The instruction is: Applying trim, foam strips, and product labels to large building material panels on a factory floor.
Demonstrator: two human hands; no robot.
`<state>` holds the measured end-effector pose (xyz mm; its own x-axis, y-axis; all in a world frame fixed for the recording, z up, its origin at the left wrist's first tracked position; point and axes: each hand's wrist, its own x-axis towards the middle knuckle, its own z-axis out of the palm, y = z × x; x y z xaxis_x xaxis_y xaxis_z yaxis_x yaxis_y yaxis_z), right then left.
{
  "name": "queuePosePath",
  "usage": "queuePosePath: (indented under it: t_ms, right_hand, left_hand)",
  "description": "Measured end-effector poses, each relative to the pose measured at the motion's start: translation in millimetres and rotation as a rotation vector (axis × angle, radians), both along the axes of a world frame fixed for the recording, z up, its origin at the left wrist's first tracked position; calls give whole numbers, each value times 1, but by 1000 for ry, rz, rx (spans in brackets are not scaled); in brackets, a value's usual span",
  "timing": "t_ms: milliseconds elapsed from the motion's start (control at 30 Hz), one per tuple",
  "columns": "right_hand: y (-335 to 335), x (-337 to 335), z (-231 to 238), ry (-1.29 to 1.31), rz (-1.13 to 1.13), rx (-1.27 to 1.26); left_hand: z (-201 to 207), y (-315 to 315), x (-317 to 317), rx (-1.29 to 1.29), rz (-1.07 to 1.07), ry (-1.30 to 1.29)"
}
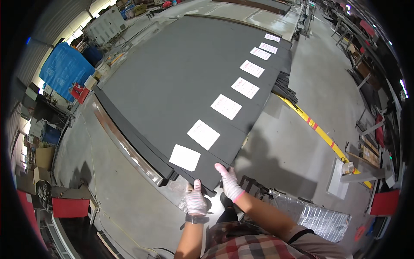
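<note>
Both my hands wear striped white-and-pink knit gloves. At the near end of a large stack of dark grey sheets [172, 77], my left hand [196, 202] grips the near edge of the top sheet, thumb up and fingers mostly hidden. My right hand [230, 182] is closed at the same sheet's near right corner, its thumb on top and its fingers out of sight below. Just beyond my hands lies a white paper [185, 158]. Several more papers run in a row along the stack's right side, including a second one [203, 134].
A shiny metal edge [125, 140] runs along the stack's left. Dark strips [284, 88] hang off its right side above a yellow bar [315, 125] on the concrete floor. A silver foil-wrapped bundle [319, 218] lies at my right. A blue cover [67, 69] stands far left.
</note>
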<state>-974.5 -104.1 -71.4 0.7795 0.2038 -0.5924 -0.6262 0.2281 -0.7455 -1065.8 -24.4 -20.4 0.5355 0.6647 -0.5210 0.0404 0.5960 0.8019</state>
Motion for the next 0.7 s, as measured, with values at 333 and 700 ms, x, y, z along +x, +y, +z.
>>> queuePosePath:
  t_ms: [333,700]
  right_hand:
    - [-109,11,-16,61,366,23]
    - [-140,130,70,44,1647,-249]
  left_hand:
    - [-30,-47,-27,-214,63,-91]
    - [18,-121,-50,-238,-301,156]
